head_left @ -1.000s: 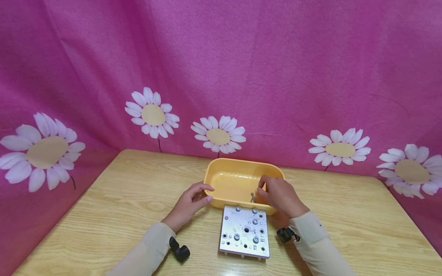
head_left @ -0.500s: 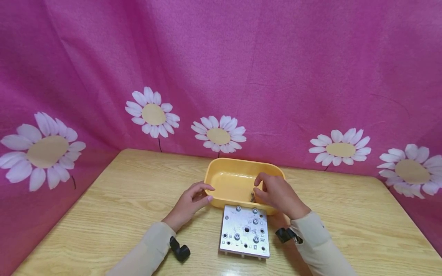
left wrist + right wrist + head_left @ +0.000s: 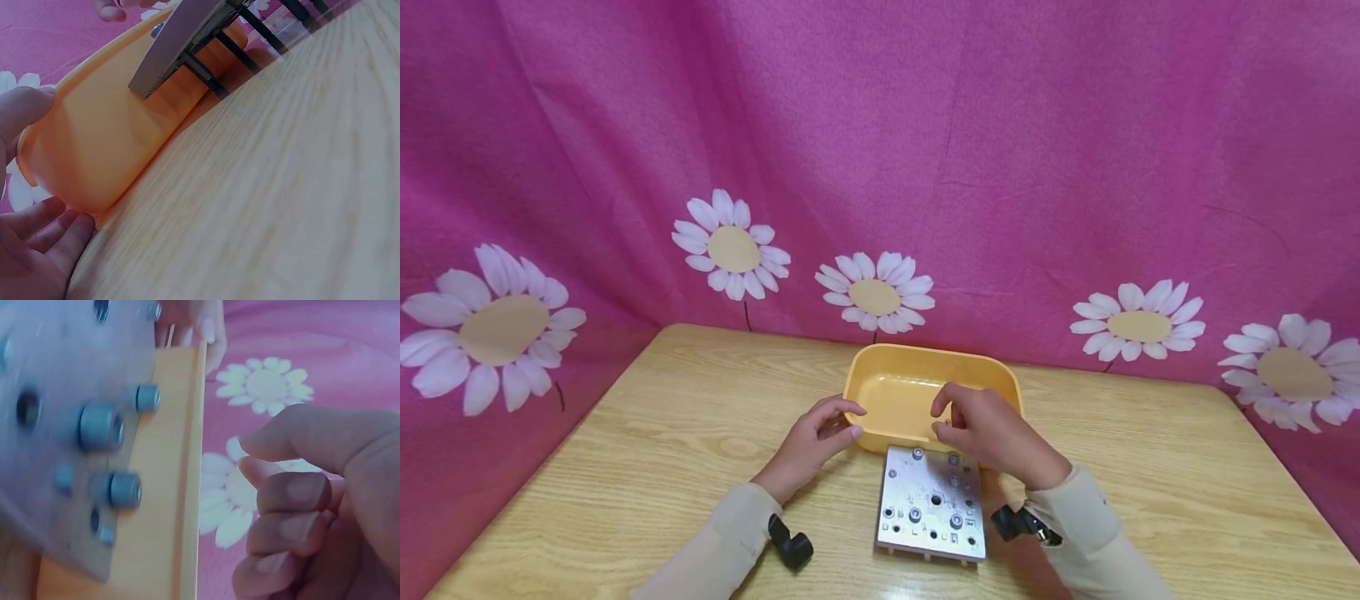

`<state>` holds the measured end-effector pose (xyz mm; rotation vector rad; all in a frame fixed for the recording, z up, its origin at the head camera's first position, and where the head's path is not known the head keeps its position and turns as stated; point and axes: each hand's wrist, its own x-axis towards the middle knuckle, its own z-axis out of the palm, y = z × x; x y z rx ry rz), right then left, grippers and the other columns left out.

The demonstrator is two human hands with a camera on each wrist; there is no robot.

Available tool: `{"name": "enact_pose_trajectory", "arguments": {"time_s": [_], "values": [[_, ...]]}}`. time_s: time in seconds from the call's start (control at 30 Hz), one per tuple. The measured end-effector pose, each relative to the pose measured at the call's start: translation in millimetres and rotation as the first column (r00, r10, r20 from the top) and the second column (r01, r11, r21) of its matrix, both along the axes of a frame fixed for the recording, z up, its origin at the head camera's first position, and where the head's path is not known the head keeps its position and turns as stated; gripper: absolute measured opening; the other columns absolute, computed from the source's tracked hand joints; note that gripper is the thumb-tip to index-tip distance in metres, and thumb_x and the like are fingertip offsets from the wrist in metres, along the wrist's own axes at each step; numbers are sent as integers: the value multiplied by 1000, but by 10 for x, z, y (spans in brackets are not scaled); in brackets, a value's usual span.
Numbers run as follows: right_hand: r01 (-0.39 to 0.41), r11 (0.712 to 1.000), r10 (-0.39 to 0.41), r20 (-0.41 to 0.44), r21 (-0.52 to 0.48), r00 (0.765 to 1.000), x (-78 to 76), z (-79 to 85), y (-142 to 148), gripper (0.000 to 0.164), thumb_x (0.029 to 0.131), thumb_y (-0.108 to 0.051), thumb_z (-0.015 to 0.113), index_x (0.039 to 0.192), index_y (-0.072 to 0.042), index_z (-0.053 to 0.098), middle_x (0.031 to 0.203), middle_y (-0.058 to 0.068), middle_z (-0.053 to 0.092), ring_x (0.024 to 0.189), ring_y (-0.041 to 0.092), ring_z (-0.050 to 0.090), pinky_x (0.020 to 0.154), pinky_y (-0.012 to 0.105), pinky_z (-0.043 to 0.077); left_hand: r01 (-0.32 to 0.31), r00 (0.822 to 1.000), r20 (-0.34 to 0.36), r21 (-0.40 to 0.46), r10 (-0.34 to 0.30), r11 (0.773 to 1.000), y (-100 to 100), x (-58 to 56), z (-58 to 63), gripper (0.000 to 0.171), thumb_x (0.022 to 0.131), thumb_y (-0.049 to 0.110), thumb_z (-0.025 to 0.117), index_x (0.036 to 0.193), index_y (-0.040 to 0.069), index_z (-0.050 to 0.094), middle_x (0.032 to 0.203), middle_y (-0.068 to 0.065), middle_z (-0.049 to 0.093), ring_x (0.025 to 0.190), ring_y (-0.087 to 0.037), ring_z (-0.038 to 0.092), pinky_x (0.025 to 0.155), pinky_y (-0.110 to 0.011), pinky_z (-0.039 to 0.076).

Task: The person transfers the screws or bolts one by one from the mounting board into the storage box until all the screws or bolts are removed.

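Observation:
My left hand [image 3: 808,442] holds the left end of a yellow plastic bin [image 3: 891,437]. In the left wrist view, its thumb lies at the rim and its fingertips touch the lower wall. My right hand [image 3: 1003,433] reaches over the bin's right front part, index finger and thumb apart, with nothing visible between them. The right wrist view shows its other fingers curled loosely. A small metal screw [image 3: 948,423] lies in the bin, mostly hidden by the right hand. In front of the bin stands a silver metal plate [image 3: 917,492] with holes and several socket head screws.
Black threaded bolts [image 3: 237,51] hold the plate up off the wooden table [image 3: 700,400]. A pink curtain [image 3: 1000,167] with printed daisies hangs behind the table and along its sides. Black camera mounts [image 3: 790,546] sit on both wrists.
My right hand has shifted left and slightly toward me inside the bin, its thumb and index finger parting. It now covers most of the screw. My left hand stays put.

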<state>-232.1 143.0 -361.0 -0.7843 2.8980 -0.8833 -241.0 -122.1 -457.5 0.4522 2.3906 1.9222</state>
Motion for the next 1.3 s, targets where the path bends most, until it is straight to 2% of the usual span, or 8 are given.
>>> {"name": "enact_pose_trajectory", "arguments": {"time_s": [0.17,0.37,0.57,0.7,0.83,0.9,1.3], "values": [[-108,994,109,39,-31,993,75,13,-66,13,86,-12,69,94,-12,58,57,-7,45,49,6,41,43,22,36,-2,1000,14,7,2,1000,2,-3,-4,27,90,32,69,115,24,64,130,3,52,112,-19,50,103,-37,41],[-207,978,207,101,-8,973,161,3,-168,15,86,-11,69,95,-12,57,58,-9,46,50,4,42,45,20,35,-1,1000,28,27,0,1000,19,11,24,25,92,20,67,116,17,63,129,-2,51,112,-24,49,103,-40,41],[-268,963,259,153,37,954,227,-40,-250,16,86,-13,68,96,-14,55,57,-10,47,49,3,41,49,21,36,7,999,32,31,-8,1000,45,124,214,24,93,14,64,117,12,62,129,-5,51,113,-27,49,104,-41,40],[-292,955,281,163,47,946,247,-70,-271,17,86,-13,68,96,-16,54,57,-11,45,48,2,41,51,22,35,16,1000,21,37,-16,999,48,161,273,24,94,12,64,117,11,62,128,-5,52,112,-27,49,103,-42,41],[-296,954,283,208,37,936,253,-90,-288,19,87,-13,67,98,-16,52,59,-10,46,49,3,41,47,20,33,12,1000,24,34,-13,999,46,158,273,22,94,13,63,116,13,62,127,-4,52,111,-26,49,103,-41,41],[-297,954,281,222,39,934,254,-98,-296,19,87,-13,66,100,-15,52,60,-9,46,50,3,42,49,20,33,11,1000,25,30,-11,999,46,157,271,22,94,13,63,116,14,63,126,-3,52,110,-26,49,103,-41,41],[-289,957,271,258,34,927,248,-169,-333,23,87,-14,67,104,-16,51,66,-8,51,54,5,46,49,21,37,15,999,30,25,-16,1000,42,175,299,23,94,13,63,117,13,62,129,-4,51,112,-27,48,105,-42,39]]}}
